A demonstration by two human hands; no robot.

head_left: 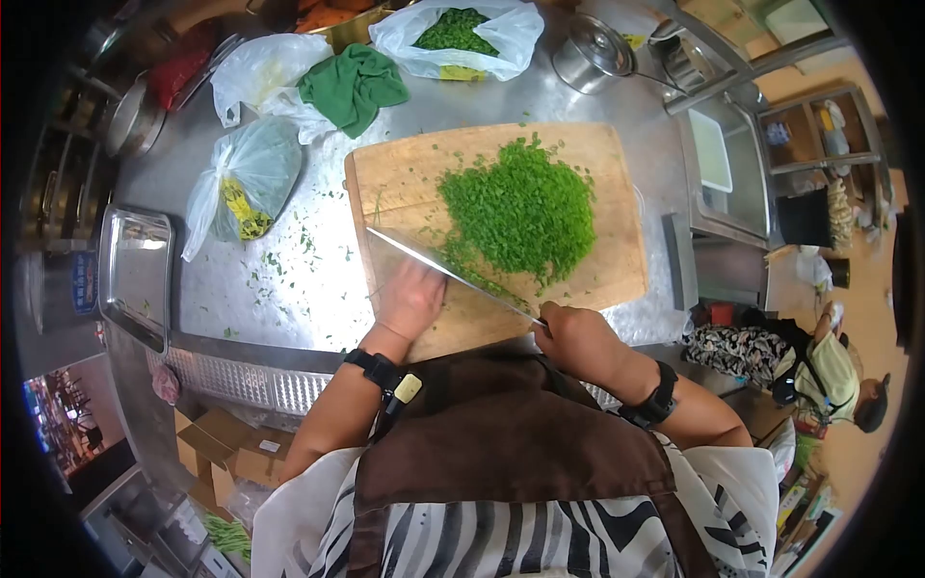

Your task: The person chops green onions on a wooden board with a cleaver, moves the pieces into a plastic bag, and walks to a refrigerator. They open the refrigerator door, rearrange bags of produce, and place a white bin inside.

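Observation:
On a wooden cutting board (405,164) lies a large heap of finely chopped green herbs (525,207). My right hand (583,342) is wrapped round the handle of a kitchen knife (434,262), at the board's near edge. The long blade slants up and left across the board, its tip near the left side. Just behind the blade, my left hand (412,299) rests on the board with fingers pressed together and bent; whatever is under them is hidden. Bits of green lie along the blade between my left hand and the heap.
Left of the board sit a tied plastic bag (255,178) and a metal tray (137,275). Behind are a green cloth (355,89), an open bag of chopped greens (511,48) and a lidded pot (593,56). Another person (819,371) is off to the right.

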